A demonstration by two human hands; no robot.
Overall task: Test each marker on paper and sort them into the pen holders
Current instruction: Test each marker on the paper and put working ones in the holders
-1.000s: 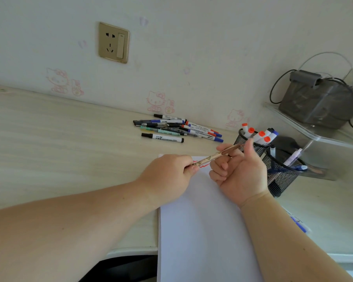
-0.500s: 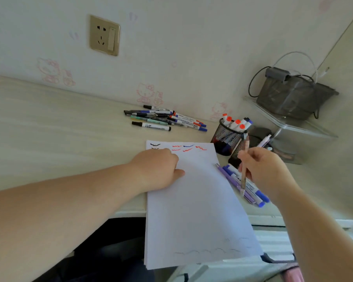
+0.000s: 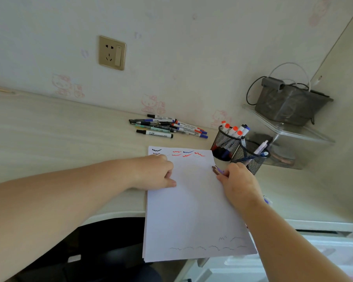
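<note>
A white paper sheet lies on the desk with short black, red and blue test strokes along its far edge. My left hand rests on the sheet's upper left with fingers curled under and nothing visible in it. At the sheet's right edge, my right hand grips a pen, whose brown and purple end sticks out to the left. Two black mesh pen holders stand just beyond: the left holder has red and blue capped markers, the right holder has a few pens. Several loose markers lie by the wall.
A clear shelf at the right carries a grey basket with cables. A wall socket sits above the desk. The sheet overhangs the desk's front edge above a dark chair. Light desk surface stretches to the left.
My hands came apart from the pen they held together. My left hand settled on the paper; my right hand carried the pen down to the sheet's right edge, by the holders.
</note>
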